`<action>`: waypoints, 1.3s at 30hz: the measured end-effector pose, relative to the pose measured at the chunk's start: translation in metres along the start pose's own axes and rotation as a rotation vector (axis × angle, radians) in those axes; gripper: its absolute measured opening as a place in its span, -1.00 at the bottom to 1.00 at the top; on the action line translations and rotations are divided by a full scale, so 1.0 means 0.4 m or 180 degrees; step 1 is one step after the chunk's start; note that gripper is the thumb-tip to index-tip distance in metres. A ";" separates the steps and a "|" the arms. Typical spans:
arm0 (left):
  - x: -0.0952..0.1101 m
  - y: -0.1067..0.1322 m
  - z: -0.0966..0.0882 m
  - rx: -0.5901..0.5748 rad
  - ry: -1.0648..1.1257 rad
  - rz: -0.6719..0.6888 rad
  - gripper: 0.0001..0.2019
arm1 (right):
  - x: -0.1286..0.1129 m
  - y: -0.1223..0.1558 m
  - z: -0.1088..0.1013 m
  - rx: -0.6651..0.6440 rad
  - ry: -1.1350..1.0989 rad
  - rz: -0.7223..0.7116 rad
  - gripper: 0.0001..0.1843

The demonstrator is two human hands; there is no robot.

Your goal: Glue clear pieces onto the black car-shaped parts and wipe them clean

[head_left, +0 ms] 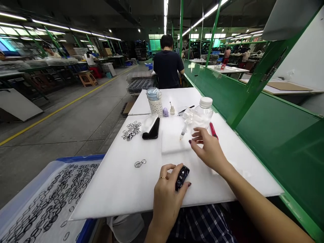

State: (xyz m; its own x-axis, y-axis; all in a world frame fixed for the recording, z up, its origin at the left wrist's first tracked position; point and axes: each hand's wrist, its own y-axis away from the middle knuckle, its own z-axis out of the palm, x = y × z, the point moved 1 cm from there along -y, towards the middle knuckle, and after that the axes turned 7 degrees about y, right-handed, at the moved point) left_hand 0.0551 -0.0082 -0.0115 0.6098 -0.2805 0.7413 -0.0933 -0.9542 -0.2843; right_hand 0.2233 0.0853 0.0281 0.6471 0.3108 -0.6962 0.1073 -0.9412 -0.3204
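The white board [121, 189] fills most of your bench, and a green partition [265, 135] runs along its right edge. At your lower left a blue bin [76, 158] holds a sheet scattered with thin black rings. Ahead of you, a person in a dark shirt [167, 67] stands with their back to you at the next table.

In the middle of the board lies a white foam pad [174, 141]. At its far right corner stands a clear bottle [202, 116] with a white cap, and there is no label on it that can be read. A patterned cup [155, 101] with a pale blue lid stands further back on the left; its print is too small to read. A black pouch [152, 131] lies left of the pad, with a pile of rings [131, 130] just beyond it.

Your right hand [207, 148] hovers over the pad's right edge with its fingers loosely apart, holding nothing. Its fingertips are near the syringe [184, 130], which leans against the bottle. A red tool [213, 131] lies just behind that hand.

Your left hand [167, 192], which wears a finger ring, rests near the board's front edge. Its thumb and fingers are clamped on a small glossy black part [182, 177], which touches the board. Two loose rings [140, 163] lie to its left.
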 end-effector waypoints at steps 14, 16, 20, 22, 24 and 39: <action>0.000 -0.067 -0.101 -0.1771 0.0844 0.0076 -0.39 | 0.010 -0.087 0.032 -0.1133 -0.1555 -0.0260 -0.60; 0.005 -0.063 -0.078 -0.1493 0.0875 -0.0103 -0.42 | -0.001 -0.080 0.033 -0.1072 -0.1695 -0.0289 -0.59; 0.025 -0.058 -0.041 -0.1023 0.0797 -0.0313 -0.52 | 0.003 -0.080 0.066 -0.1022 -0.1720 -0.0118 -0.55; 0.034 -0.060 -0.031 -0.0872 0.0731 -0.0393 -0.57 | 0.015 -0.086 0.072 -0.1114 -0.1776 0.0005 -0.56; 0.038 -0.062 -0.025 -0.0747 0.0685 -0.0474 -0.61 | 0.018 -0.088 0.059 -0.1166 -0.1966 0.0059 -0.56; 0.060 -0.079 -0.006 -0.0478 0.0627 -0.0935 -0.80 | -0.125 0.087 -0.015 -0.0786 -0.4222 0.0167 -0.23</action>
State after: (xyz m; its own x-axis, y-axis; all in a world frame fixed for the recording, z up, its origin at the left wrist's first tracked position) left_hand 0.0708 0.0150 0.0169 0.4660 0.0064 0.8848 -0.0603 -0.9974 0.0390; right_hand 0.1993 0.0362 0.0557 -0.5417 0.0348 -0.8399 0.3279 -0.9112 -0.2493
